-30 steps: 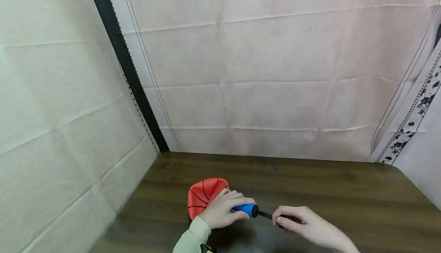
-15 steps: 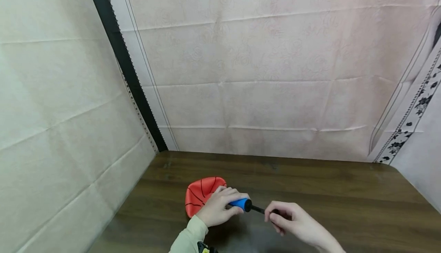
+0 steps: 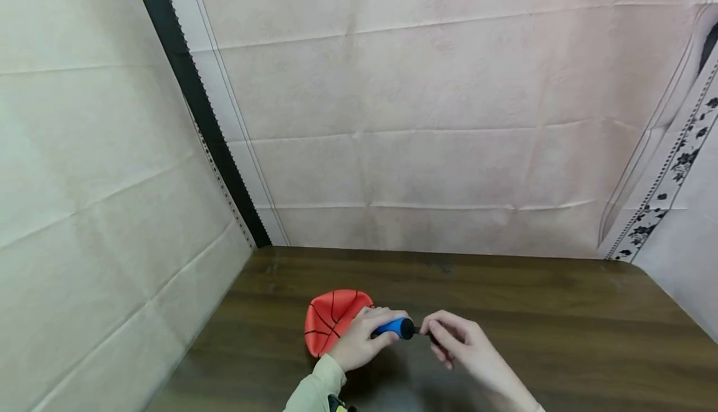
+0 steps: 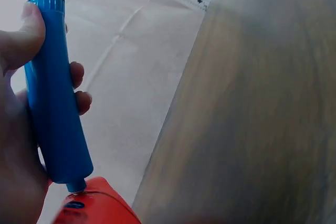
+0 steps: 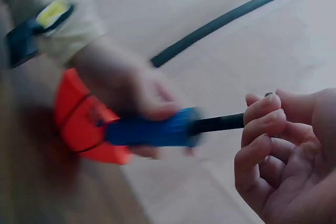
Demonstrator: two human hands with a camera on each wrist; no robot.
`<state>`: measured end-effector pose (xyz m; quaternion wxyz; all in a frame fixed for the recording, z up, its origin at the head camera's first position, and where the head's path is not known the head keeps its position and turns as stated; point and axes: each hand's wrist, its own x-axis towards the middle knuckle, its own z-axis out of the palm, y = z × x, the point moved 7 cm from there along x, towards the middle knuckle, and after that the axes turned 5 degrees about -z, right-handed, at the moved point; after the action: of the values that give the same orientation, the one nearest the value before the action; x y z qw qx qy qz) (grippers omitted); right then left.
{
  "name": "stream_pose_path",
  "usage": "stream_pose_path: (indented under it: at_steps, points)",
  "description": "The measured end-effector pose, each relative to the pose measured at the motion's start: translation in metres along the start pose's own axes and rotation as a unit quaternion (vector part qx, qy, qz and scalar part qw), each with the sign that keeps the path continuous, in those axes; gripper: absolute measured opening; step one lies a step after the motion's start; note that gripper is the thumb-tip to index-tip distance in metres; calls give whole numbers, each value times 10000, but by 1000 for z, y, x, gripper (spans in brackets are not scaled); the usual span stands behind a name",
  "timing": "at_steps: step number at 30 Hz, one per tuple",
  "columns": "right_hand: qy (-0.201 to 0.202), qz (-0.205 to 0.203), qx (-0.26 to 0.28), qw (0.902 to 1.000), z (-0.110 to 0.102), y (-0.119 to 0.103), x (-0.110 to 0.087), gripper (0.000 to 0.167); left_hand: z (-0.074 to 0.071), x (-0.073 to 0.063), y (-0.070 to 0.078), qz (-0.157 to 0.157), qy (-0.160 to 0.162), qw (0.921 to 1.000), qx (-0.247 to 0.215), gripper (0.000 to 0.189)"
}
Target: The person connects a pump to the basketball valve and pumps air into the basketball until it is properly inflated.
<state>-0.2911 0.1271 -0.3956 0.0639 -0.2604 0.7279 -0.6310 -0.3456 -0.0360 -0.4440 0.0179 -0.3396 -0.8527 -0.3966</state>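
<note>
A soft, partly caved-in red basketball [image 3: 331,321] with black lines lies on the table. My left hand [image 3: 361,343] grips the blue barrel of a hand pump [image 3: 396,328], thumb along its side. In the left wrist view the barrel's narrow tip [image 4: 76,186] meets the red ball [image 4: 97,205]. From the barrel's other end comes a black rod [image 5: 218,123], partly drawn out. My right hand [image 3: 462,346] holds the rod's outer end with curled fingers, which mostly hide the handle.
The brown wood-look table [image 3: 533,318] reaches back to a pale, creased cloth wall [image 3: 426,169]. Another cloth wall [image 3: 123,225] stands at the left. A dark device [image 5: 23,43] is strapped at the left sleeve.
My right hand has moved left toward the pump barrel, and less of the black rod shows between them. My left hand and the ball stay nearly in place.
</note>
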Motion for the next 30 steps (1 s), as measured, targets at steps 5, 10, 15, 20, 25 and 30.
stream_pose_path:
  at_steps: [5,10,15,20,25,30]
  points:
    - [558,-132,-323,9978,-18,-22,-14,28,0,0,-15,-390,9,9988,-296,36]
    - [537,-282,-515,9968,-20,-23,-15,20,7,3,-21,-471,-178,9972,-553,37]
    - [331,-838,-37,9959,-13,-16,-6,17,7,1,-27,-831,-134,9948,-565,39]
    - [127,-699,255,9971,3,6,9,23,8,1,-23,-505,-154,9976,-438,38]
    - [-160,-469,43,9988,19,24,16,26,12,0,-14,-101,-356,9988,-329,37]
    - [-504,-520,-558,9958,14,17,8,23,12,-2,-6,-102,-835,9963,-198,39]
